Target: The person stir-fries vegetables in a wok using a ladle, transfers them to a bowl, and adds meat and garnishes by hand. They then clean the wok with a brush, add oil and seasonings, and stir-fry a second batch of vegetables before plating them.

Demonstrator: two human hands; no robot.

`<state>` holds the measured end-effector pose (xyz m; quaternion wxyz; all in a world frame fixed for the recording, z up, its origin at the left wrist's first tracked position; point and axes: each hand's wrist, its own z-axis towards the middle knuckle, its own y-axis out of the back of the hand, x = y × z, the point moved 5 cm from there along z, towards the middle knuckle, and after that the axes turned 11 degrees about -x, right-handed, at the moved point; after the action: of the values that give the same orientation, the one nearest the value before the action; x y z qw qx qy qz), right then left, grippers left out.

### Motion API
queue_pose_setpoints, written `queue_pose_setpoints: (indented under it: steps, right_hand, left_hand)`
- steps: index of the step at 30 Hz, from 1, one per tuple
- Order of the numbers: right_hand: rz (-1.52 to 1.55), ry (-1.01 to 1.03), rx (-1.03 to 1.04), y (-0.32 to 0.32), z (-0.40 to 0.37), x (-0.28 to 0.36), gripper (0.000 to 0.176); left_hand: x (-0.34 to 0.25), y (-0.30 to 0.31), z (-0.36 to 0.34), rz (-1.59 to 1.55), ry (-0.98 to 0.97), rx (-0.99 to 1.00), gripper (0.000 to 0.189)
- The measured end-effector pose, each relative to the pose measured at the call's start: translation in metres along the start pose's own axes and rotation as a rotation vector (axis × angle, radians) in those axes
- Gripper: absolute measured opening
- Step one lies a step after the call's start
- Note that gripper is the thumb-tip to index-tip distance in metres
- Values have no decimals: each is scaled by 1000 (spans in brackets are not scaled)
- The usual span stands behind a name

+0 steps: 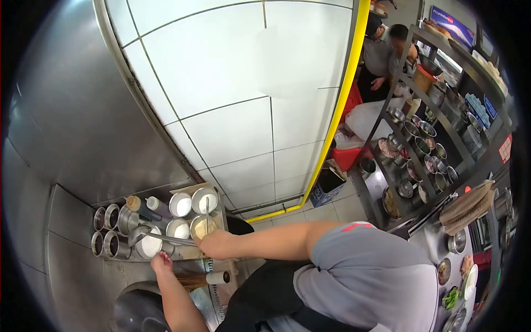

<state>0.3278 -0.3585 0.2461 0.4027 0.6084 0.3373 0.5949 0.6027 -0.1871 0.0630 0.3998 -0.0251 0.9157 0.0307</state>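
Note:
My right hand (pixel 213 244) is closed around the handle of a metal ladle (pixel 174 239). The ladle's bowl lies over a steel container of white contents (pixel 150 247). Close to that container's near rim is my left hand (pixel 162 262), its fingers curled in; whether anything is in them is hidden. Just beyond my right hand, a container of pale yellow contents (pixel 200 226) has a long metal handle (pixel 207 213) standing in it. More steel containers with white contents (pixel 180 205) sit alongside.
Two squeeze bottles (pixel 145 207) and several dark-filled steel cups (pixel 112 243) stand on the left of the shelf. Below is a dark wok (pixel 141 310), with a bamboo brush (pixel 191 281) beside it. A rack of bowls (pixel 412 130) and two people (pixel 381 55) are at the right.

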Motion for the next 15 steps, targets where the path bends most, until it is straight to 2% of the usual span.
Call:
queue_pose_setpoints:
  steps: [2, 5, 6, 8, 9, 11, 15]
  right_hand:
    - [7, -10, 1, -15, -1, -5, 41]
    - [36, 37, 45, 10, -5, 1, 39]
    - [43, 32, 41, -1, -4, -2, 39]
    - [10, -7, -162, -19, 5, -13, 37]
    - [12, -3, -167, -15, 6, -12, 37]
    - [30, 40, -23, -17, 1, -9, 33]
    - [23, 1, -64, -16, 3, -17, 33]
  left_hand:
    - [-5, 2, -1, 13, -14, -7, 19]
    - [-2, 4, -1, 10, 0, 26, 18]
    - [-2, 5, 1, 13, 4, 17, 18]
    - [-5, 3, 0, 9, 0, 9, 18]
    - [-8, 3, 0, 31, 7, -7, 18]
    - [-8, 3, 0, 55, 19, -25, 18]
    - [-10, 4, 2, 44, 8, -35, 18]
